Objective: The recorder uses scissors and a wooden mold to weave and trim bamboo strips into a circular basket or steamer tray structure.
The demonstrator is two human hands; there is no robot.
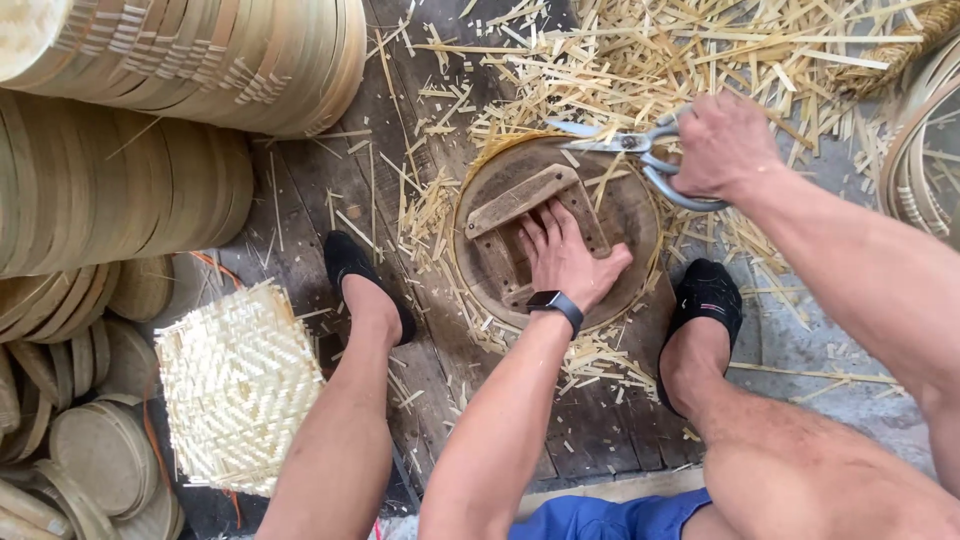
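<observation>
My left hand (567,258) presses flat on a round wooden form (630,215) with crossed wooden battens (520,196), lying on the floor between my feet. A woven bamboo edge (500,148) pokes out from under the form at its upper left. My right hand (722,143) grips grey metal scissors (625,143) at the form's upper rim, blades pointing left. A dark watch (556,302) sits on my left wrist.
Bamboo strip offcuts (690,60) litter the floor beyond the form. Stacks of round bamboo hoops and lids (120,180) fill the left side. A square woven bamboo mat (238,385) lies by my left foot. More hoops (915,160) stand at the right edge.
</observation>
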